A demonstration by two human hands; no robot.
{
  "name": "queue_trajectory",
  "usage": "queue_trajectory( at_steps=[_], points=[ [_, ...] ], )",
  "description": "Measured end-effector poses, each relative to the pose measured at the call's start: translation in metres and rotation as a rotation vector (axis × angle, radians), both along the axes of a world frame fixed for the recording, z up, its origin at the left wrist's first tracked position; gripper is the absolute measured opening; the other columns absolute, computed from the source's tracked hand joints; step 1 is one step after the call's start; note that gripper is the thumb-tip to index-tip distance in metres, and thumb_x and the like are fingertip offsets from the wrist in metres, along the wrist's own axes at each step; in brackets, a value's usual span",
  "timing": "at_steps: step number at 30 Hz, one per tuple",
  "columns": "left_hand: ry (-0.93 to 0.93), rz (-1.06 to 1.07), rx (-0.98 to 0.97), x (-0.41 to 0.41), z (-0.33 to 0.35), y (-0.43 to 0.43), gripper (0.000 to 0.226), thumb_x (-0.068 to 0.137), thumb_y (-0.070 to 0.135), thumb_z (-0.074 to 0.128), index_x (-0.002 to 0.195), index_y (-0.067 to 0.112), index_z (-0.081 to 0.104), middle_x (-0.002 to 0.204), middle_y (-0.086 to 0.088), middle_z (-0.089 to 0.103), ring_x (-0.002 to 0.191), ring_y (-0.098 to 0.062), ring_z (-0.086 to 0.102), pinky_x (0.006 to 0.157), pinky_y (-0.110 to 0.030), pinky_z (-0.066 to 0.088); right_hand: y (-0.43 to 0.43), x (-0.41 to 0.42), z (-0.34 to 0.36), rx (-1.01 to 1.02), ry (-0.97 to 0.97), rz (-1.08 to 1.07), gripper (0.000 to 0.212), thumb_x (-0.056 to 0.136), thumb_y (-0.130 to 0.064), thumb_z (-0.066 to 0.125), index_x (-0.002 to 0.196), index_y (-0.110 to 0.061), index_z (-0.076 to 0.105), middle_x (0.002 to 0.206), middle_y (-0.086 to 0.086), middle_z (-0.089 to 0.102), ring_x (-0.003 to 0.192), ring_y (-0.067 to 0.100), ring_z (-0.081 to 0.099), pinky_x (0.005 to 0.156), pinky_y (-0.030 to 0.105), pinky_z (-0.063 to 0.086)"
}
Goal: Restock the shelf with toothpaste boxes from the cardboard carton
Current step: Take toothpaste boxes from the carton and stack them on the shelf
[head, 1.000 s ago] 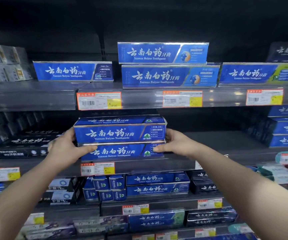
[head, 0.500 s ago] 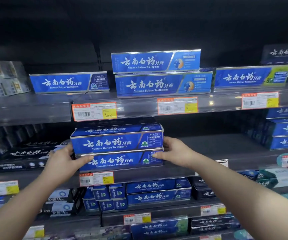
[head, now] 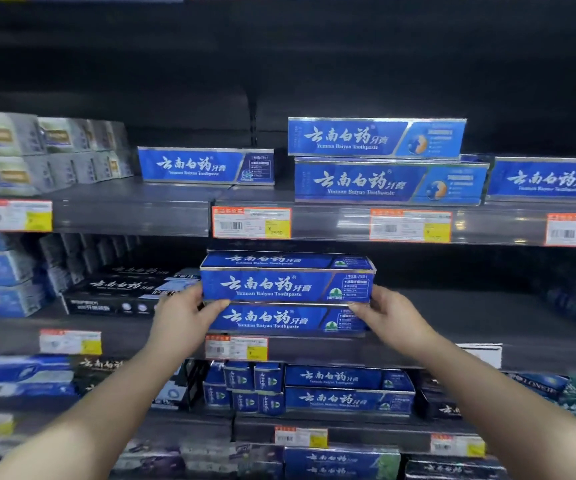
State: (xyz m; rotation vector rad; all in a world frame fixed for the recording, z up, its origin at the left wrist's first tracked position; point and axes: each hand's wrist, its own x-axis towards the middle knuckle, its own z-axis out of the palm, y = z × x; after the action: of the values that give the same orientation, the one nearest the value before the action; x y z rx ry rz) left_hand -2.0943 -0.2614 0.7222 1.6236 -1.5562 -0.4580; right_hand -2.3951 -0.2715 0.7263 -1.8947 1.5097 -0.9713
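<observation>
Forearms, two, bare, entering from 7 and 5 o'clock and meeting just below centre.

Left hand [head: 182,320]: grips the left end of the stack of toothpaste boxes [head: 285,287]. Its thumb is laid across the front along the seam between the two boxes. The remaining fingers go round the end, out of sight, so their spread cannot be told.

Right hand [head: 387,317]: grips the right end. Its thumb tip is at the lower front corner of the upper box, with the other fingers hidden behind the end.

Stack: two long blue boxes, level, fronts facing out, at the front edge of the middle shelf [head: 487,344]. Whether the lower box bears on the shelf cannot be told.

Price tag [head: 236,348]: orange and yellow, on the shelf lip directly beneath the stack.

Lower shelf, 6 o'clock: small upright blue boxes [head: 245,386] beside two long blue boxes [head: 345,389].

Middle shelf, 9 o'clock: black boxes [head: 113,292], lying flat, just left of the stack.

Upper shelf [head: 134,213], 12 o'clock:
- a single blue box [head: 207,166]
- a pair of blue boxes [head: 383,161], one on the other, to its right
- a further blue box [head: 549,180] at 2 o'clock
- silver-grey boxes [head: 37,154] at 10 o'clock
</observation>
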Motion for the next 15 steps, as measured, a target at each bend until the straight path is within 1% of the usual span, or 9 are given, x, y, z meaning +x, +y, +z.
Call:
queue_trajectory(
  at_steps=[2,5,6,7,8,10,12,15],
  points=[
    [-0.007,0.001,0.003,-0.0015,0.0007,0.0019,0.035,0.072,0.049,0.056,0.100,0.030,0.066,0.101,-0.002,0.073,0.095,-0.023,0.067,0.096,-0.050,0.045,-0.0005,-0.0011,-0.0005,-0.005,-0.009,0.001,0.018,0.089,-0.023,0.057,0.104,-0.032,0.057,0.104,-0.006,0.068,0.099,0.013,0.063,0.093,0.035,0.049],
    [0.026,-0.007,0.016,0.0007,0.0000,0.0009,0.016,0.067,0.055,0.053,0.082,0.050,0.058,0.101,0.002,0.074,0.095,-0.018,0.067,0.099,-0.051,0.042,0.0004,-0.0005,-0.0008,-0.017,-0.004,-0.023,0.015,0.088,-0.024,0.058,0.100,-0.033,0.058,0.101,-0.006,0.070,0.096,0.013,0.064,0.090,0.035,0.049],
    [0.034,-0.013,0.008,0.0024,-0.0004,-0.0003,0.016,0.065,0.057,0.053,0.080,0.052,0.056,0.101,0.002,0.074,0.095,-0.018,0.067,0.099,-0.050,0.042,0.0007,0.0003,-0.0012,-0.025,0.009,-0.037,0.014,0.088,-0.024,0.059,0.099,-0.033,0.059,0.100,-0.005,0.070,0.095,0.014,0.064,0.090,0.036,0.049],
    [0.040,-0.015,0.004,0.0039,-0.0013,-0.0013,0.021,0.064,0.060,0.053,0.082,0.051,0.057,0.101,0.002,0.074,0.095,-0.018,0.067,0.099,-0.050,0.043,0.0004,0.0010,-0.0020,-0.030,0.023,-0.051,0.013,0.088,-0.025,0.058,0.099,-0.032,0.059,0.100,-0.004,0.070,0.095,0.015,0.064,0.090,0.036,0.049],
    [0.041,-0.015,-0.001,0.0042,-0.0018,-0.0024,0.030,0.064,0.060,0.053,0.089,0.046,0.061,0.100,0.001,0.074,0.094,-0.019,0.067,0.098,-0.049,0.044,0.0001,0.0019,-0.0026,-0.035,0.038,-0.061,0.013,0.088,-0.025,0.058,0.100,-0.031,0.059,0.100,-0.004,0.070,0.095,0.016,0.064,0.090,0.037,0.049],
    [0.025,-0.018,-0.002,0.0032,-0.0010,-0.0031,0.044,0.067,0.056,0.053,0.102,0.032,0.066,0.099,0.000,0.074,0.094,-0.021,0.067,0.098,-0.048,0.045,-0.0002,0.0037,-0.0034,-0.037,0.058,-0.077,0.015,0.089,-0.026,0.057,0.103,-0.027,0.061,0.101,-0.002,0.070,0.096,0.017,0.064,0.089,0.038,0.049],
    [0.037,-0.019,0.003,0.0034,-0.0015,-0.0047,0.048,0.068,0.054,0.054,0.105,0.027,0.066,0.099,0.000,0.074,0.095,-0.022,0.067,0.099,-0.048,0.044,0.0008,0.0049,-0.0031,-0.035,0.075,-0.091,0.018,0.089,-0.026,0.056,0.106,-0.025,0.061,0.101,-0.001,0.070,0.096,0.018,0.064,0.088,0.037,0.049],
    [0.043,-0.035,-0.003,0.0055,-0.0027,-0.0056,0.048,0.068,0.054,0.054,0.105,0.025,0.065,0.100,0.000,0.074,0.094,-0.021,0.067,0.101,-0.049,0.042,0.0021,0.0061,-0.0025,-0.030,0.076,-0.094,0.019,0.090,-0.025,0.055,0.107,-0.022,0.061,0.101,-0.001,0.069,0.096,0.018,0.063,0.085,0.034,0.048]
  ],
)
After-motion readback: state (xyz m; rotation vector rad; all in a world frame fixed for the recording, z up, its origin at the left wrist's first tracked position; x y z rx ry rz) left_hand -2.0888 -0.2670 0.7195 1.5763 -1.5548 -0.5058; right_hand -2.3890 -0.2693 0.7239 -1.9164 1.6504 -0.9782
